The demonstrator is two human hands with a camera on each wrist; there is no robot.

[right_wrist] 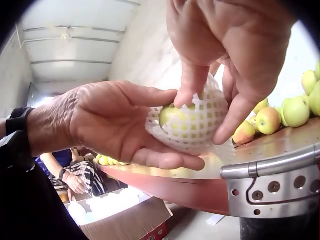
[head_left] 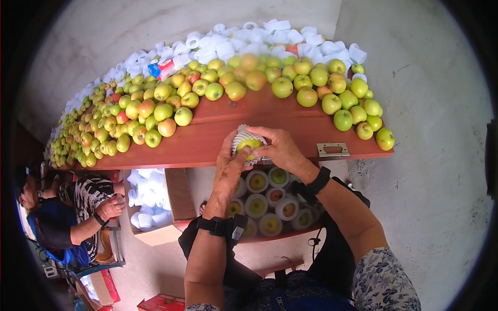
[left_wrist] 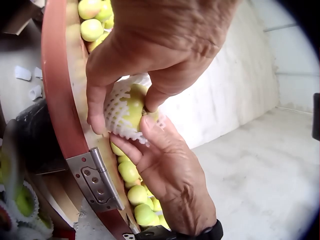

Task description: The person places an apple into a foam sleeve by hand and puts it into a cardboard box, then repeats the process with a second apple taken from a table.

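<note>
A yellow-green apple (head_left: 251, 144) (left_wrist: 134, 107) (right_wrist: 172, 117) sits partly inside a white foam net (head_left: 239, 136) (left_wrist: 117, 111) (right_wrist: 207, 120), held by both hands just in front of the red table edge. The left hand (head_left: 228, 168) (left_wrist: 160, 45) (right_wrist: 107, 120) supports the apple from the left and below, its thumb on the fruit. The right hand (head_left: 282, 150) (left_wrist: 175, 175) (right_wrist: 235, 55) grips the net and apple from the other side, with its thumb at the opening. Parts of the apple are hidden by fingers and net.
Loose apples (head_left: 155, 111) and white foam nets (head_left: 225, 51) cover the back and left of the red table (head_left: 207, 129). Metal hinge (head_left: 333, 150) at its edge. Below are netted apples (head_left: 256, 206) and a box (head_left: 179, 194) of nets. Another person (head_left: 67, 223) sits left.
</note>
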